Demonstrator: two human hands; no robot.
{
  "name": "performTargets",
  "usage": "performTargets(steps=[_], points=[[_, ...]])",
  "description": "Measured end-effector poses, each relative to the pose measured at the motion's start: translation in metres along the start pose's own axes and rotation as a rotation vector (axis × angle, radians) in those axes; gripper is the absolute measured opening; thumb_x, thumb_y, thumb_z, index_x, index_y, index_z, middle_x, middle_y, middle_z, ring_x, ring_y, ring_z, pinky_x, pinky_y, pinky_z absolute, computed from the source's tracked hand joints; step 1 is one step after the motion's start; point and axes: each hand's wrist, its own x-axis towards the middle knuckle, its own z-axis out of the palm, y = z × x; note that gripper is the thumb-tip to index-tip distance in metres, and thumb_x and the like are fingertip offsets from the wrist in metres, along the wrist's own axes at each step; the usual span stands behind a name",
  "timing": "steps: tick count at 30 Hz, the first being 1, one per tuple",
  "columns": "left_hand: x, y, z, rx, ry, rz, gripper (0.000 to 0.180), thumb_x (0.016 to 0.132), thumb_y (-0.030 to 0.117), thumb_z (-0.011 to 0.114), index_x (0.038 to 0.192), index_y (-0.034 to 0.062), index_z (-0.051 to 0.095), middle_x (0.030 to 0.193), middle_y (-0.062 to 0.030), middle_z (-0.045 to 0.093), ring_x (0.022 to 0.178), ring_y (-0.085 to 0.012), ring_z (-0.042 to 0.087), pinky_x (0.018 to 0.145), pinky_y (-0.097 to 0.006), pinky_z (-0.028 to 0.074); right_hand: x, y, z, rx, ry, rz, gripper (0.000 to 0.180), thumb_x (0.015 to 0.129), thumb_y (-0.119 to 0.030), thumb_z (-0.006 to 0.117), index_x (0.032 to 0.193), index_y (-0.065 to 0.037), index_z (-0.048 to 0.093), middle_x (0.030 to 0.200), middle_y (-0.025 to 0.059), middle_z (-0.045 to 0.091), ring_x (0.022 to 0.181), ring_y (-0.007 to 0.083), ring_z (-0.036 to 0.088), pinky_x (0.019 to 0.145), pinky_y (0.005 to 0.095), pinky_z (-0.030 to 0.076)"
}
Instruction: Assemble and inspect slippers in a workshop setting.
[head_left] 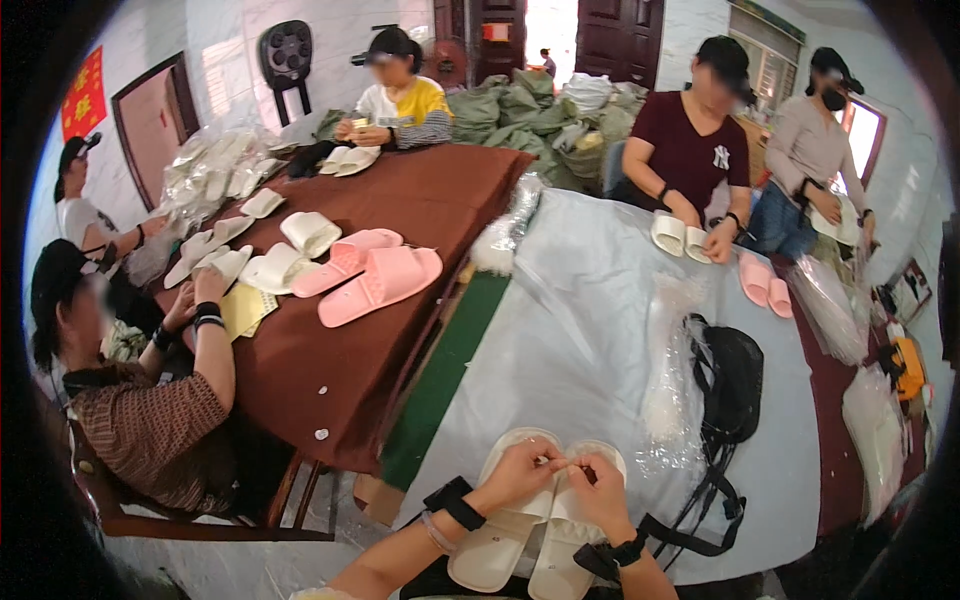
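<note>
Whitewashed walls and dark wooden doors enclose a workroom where several people sit around two long tables pushed side by side. Largest, at the centre and running toward five o'clock, is the table under a pale grey-blue cloth (600,330); to its nine o'clock stands the table with a dark brown cloth (430,200), strewn with white slippers and a pair of pink slippers (370,275). At twelve o'clock, sacks in olive green (520,110) are heaped by the doorway. A black bag with straps (730,385) lies on the grey cloth at four o'clock, touching a crumpled clear plastic sleeve (670,400) at its left. At six o'clock, close to the table's near edge, a pair of white slippers (510,540) lies side by side, soles down and toes pointing away from the wearer. Both of the person's hands rest over their toe ends: the left hand (520,470) and the right hand (600,490) meet at the middle, fingertips pinched together on something too small to make out, just above the slippers' straps. Each wrist carries a black band.
</note>
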Motion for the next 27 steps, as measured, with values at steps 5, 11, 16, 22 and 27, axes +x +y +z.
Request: performTargets(steps=[5,11,16,22,27], points=[[-0.002,-0.007,0.001,0.051,0.014,0.041,0.016,0.08,0.017,0.064,0.082,0.0022,0.061,0.072,-0.0059,0.058,0.061,-0.0127,0.051,0.056,-0.026,0.043,0.0,-0.003,0.003,0.015,-0.004,-0.022,0.008,0.077,-0.006,0.06,0.082,0.0,0.058,0.073,0.0057,0.055,0.059,0.0102,0.051,0.055,0.023,0.042],[-0.003,-0.007,0.003,0.047,0.067,-0.003,0.015,0.082,0.016,0.061,0.084,0.0018,0.058,0.077,-0.0055,0.058,0.067,-0.0119,0.052,0.06,-0.025,0.043,-0.002,-0.003,0.003,0.11,-0.007,0.073,0.01,0.077,-0.007,0.06,0.085,0.0,0.059,0.075,0.0067,0.057,0.062,0.0113,0.053,0.056,0.0232,0.043],[0.005,-0.016,0.008,-0.155,0.053,0.034,0.01,0.083,0.012,0.059,0.084,0.0023,0.057,0.079,-0.0052,0.057,0.07,-0.0129,0.054,0.06,-0.026,0.044,-0.001,0.009,0.003,0.012,0.095,-0.086,0.013,0.081,-0.012,0.058,0.089,-0.001,0.058,0.077,0.0047,0.057,0.064,0.0118,0.051,0.058,0.0254,0.043],[0.003,-0.014,-0.003,-0.018,-0.002,0.048,0.008,0.084,0.01,0.057,0.083,0.0027,0.057,0.08,-0.004,0.057,0.071,-0.0108,0.054,0.062,-0.024,0.045,0.004,0.006,0.011,-0.047,0.047,-0.127,0.013,0.082,-0.013,0.056,0.09,-0.002,0.056,0.078,0.0064,0.056,0.068,0.0141,0.053,0.062,0.0262,0.043],[0.005,-0.014,0.004,-0.09,0.104,-0.02,0.008,0.083,0.011,0.057,0.082,0.0025,0.057,0.08,-0.004,0.056,0.071,-0.0112,0.053,0.061,-0.024,0.043,0.0,-0.006,0.001,0.108,-0.027,-0.003,0.015,0.082,-0.014,0.054,0.093,-0.002,0.054,0.081,0.0097,0.055,0.072,0.0201,0.053,0.066,0.0286,0.043]])
